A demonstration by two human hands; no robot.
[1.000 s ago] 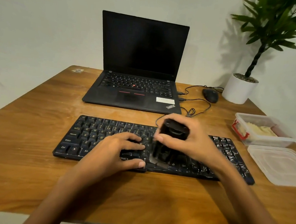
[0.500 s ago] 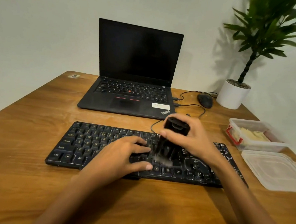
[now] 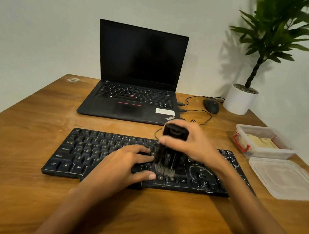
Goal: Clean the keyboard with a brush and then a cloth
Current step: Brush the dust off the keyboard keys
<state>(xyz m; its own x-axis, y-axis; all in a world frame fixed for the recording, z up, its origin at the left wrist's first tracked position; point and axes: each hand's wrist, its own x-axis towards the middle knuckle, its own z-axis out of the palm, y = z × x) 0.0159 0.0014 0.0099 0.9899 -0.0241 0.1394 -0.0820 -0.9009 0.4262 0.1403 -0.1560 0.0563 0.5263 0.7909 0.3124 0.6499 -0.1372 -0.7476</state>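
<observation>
Black keyboard [image 3: 96,153] lies across the near-mid wooden surface [image 3: 30,122], w/ white smears on its right part. Right hand [image 3: 194,143] has its grip wrapped round a black brush [image 3: 171,149], held upright, pale bristles down on the keys near the bottom row; left hand [image 3: 121,165] rests flat on the keys just left of the brush, fingers spread, grip holding nothing. Far side: open laptop [image 3: 134,75], mouse [image 3: 211,106], potted plant [image 3: 241,99]; right edge: clear container [image 3: 263,141] & loose lid [image 3: 284,179].

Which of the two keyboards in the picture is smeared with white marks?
The separate black keyboard nearest the person, under both hands; white smears cover its right half. The laptop's built-in keyboard behind it looks clean.
</observation>
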